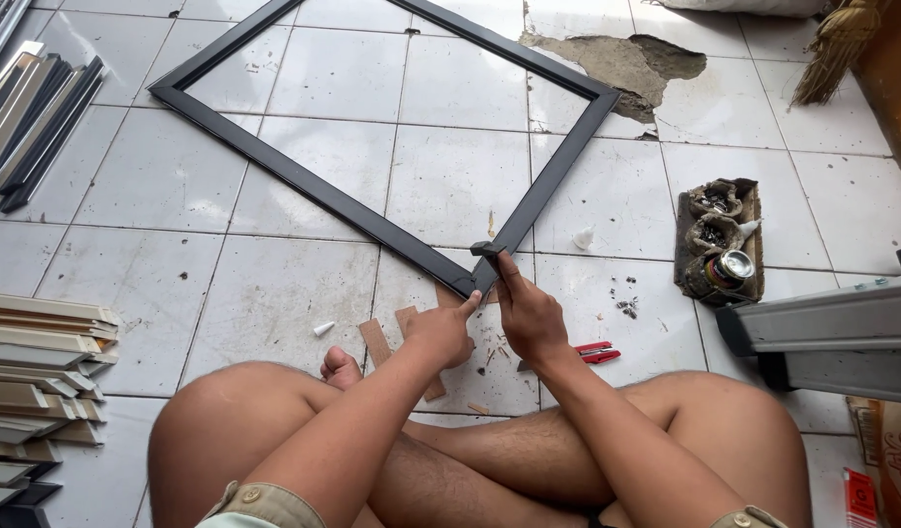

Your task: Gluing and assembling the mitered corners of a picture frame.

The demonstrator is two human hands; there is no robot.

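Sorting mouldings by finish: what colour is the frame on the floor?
Black, matte-looking: the frame, its near corner touched by the left hand; head view.

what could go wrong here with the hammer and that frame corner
1. The left hand has a fingertip right at the near corner of the black frame, just under the small hammer in the right hand; a slightly off blow could hit that finger.
2. The frame lies loose on the tiled floor, so a strike may shift the corner joint.
3. Scraps and red-handled pliers lie beside the bare legs, which could scratch them.
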